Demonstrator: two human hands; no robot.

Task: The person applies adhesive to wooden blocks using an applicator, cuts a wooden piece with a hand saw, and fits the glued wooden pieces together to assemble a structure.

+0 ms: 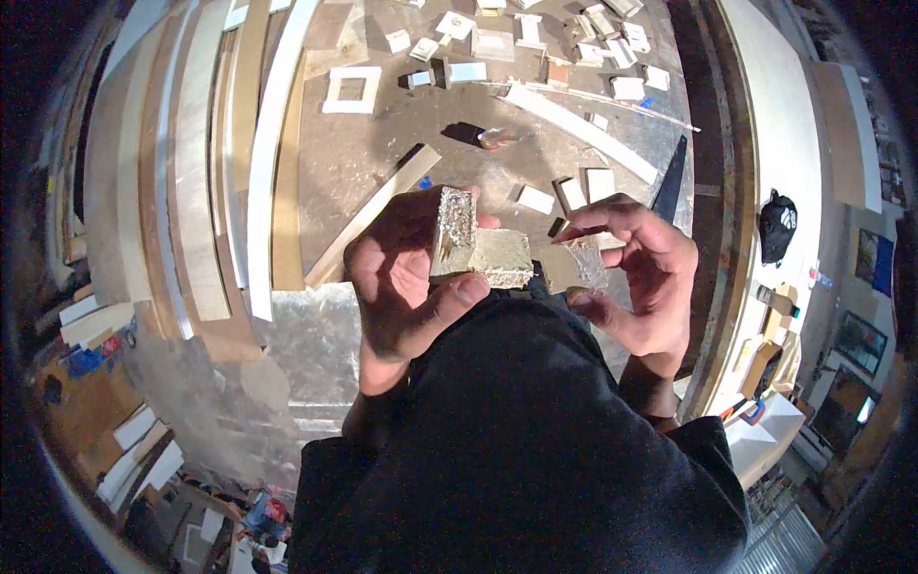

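My left hand (397, 277) is closed on an L-shaped piece of wood blocks (501, 254), its thumb along the lower edge. One arm of the L stands up and the other points right; whether the two are joined I cannot tell. Between the thumb and fingertips of my right hand (658, 273) is a small wood block (585, 262) with a rough, pale end. A narrow gap separates it from the L-shaped piece. Both hands are in front of my dark shirt, over the near side of the worktable (382, 206).
Long boards (277, 153) lie along the left side. Farther back are a square wooden frame (352, 89), a long white strip (579, 129) and several small offcuts (598, 29). A dark saw blade (671, 182) lies right of my hand. A black cap (777, 228) rests on the right-hand bench.
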